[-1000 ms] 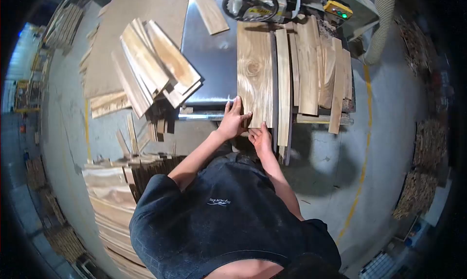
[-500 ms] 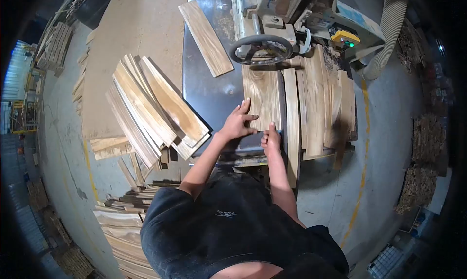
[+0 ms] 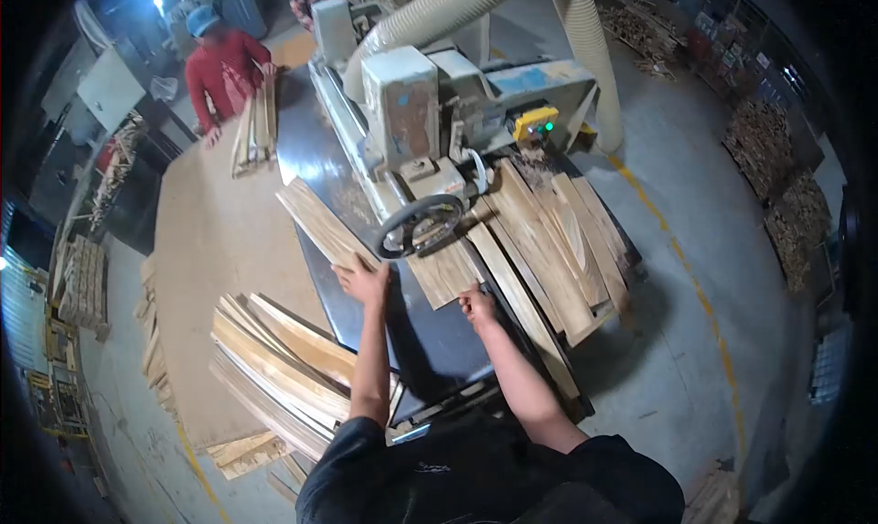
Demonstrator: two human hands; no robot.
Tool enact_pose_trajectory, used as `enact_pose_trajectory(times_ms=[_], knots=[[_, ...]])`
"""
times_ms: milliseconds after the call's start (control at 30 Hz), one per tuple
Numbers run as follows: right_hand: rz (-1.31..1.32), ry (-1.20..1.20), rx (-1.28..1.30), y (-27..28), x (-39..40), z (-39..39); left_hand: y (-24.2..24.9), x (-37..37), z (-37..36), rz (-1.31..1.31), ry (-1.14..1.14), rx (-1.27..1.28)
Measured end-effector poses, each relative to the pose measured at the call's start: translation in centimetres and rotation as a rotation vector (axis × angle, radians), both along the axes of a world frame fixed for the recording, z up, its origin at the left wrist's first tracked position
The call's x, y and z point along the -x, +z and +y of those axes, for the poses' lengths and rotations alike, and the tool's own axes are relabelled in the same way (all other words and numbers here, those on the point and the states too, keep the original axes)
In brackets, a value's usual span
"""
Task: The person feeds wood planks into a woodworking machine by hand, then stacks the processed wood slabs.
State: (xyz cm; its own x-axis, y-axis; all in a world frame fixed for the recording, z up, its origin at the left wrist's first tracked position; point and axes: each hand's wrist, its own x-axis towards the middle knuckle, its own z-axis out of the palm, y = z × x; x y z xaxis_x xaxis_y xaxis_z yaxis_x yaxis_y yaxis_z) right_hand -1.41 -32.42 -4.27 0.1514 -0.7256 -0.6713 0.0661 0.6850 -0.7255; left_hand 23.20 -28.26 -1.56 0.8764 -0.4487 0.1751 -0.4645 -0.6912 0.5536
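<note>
My left hand [image 3: 364, 283] is on the near end of a loose pale wooden board [image 3: 322, 220], fingers to one side and thumb to the other. This board lies slanted on the dark metal machine table [image 3: 412, 346]. My right hand [image 3: 477, 306] is closed, fingers curled, at the near right corner of a second wooden board [image 3: 444, 277]. The far part of that board is hidden under the machine [image 3: 402, 112], behind its black handwheel [image 3: 421, 225]. A long narrow wooden strip [image 3: 521, 300] runs along the table's right side, near my right hand.
Curved wooden slats [image 3: 274, 359] lie fanned out on the brown board surface [image 3: 229, 250] at left. More boards [image 3: 540, 250] lie right of the machine. A ribbed hose [image 3: 439, 16] rises from it. At the far end, a person in red [image 3: 224, 76] stands by upright slats [image 3: 254, 135].
The view has tilted up, bringing the far person into sight. My left hand has moved from the board at the machine to the loose board on its left. My right hand stays at the first board's end.
</note>
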Motion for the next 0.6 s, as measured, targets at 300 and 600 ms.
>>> enact_pose_trajectory(times_ms=[300,600], knots=[[-0.072,0.387,0.412,0.1,5.9,7.4,1.3,12.0,12.0,0.076,-0.09,-0.094],[0.206,0.684,0.956,-3.5,14.5,17.6,1.0,22.7,17.4,-0.153,-0.121,-0.007]])
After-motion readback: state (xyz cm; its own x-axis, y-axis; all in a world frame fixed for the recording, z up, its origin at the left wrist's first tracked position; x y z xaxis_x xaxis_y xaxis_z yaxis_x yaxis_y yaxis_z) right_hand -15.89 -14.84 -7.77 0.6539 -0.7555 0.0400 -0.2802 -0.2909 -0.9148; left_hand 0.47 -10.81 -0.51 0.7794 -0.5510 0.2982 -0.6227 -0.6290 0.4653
